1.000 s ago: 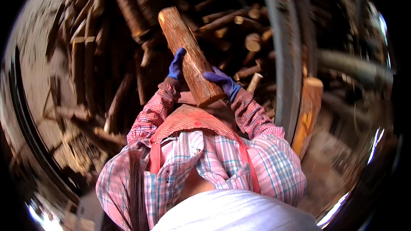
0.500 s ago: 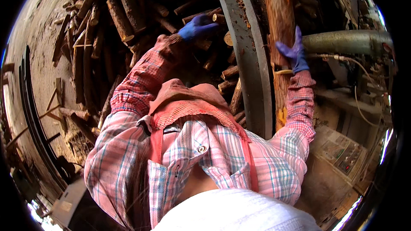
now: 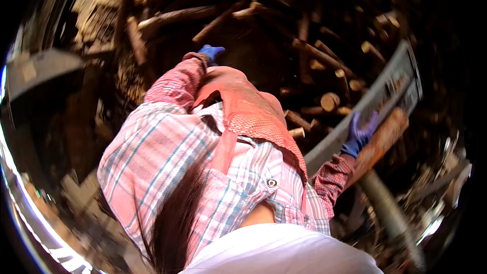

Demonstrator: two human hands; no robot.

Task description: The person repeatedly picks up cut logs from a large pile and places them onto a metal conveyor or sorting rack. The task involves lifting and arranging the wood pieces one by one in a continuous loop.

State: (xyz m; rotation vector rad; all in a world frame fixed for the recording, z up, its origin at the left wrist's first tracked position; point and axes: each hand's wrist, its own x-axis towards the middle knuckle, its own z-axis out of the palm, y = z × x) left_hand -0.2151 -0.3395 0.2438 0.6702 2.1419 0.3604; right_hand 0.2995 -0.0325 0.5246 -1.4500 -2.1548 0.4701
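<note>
Woodpile (image 3: 314, 56) behind. Right hand (image 3: 359, 134) clenched round log (image 3: 381, 139), long axis slanting up-right, beside metal rail (image 3: 375, 101). Left hand (image 3: 210, 52) outstretched, grip unclear.

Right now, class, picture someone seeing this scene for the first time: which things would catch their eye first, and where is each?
First, the pink plaid shirt filling the centre and lower left. Next, the right hand in a blue glove at right, gripping a reddish-brown log beside a long grey metal rail. Behind, a dark heap of cut logs spreads across the top, where the gloved left hand reaches.
</note>
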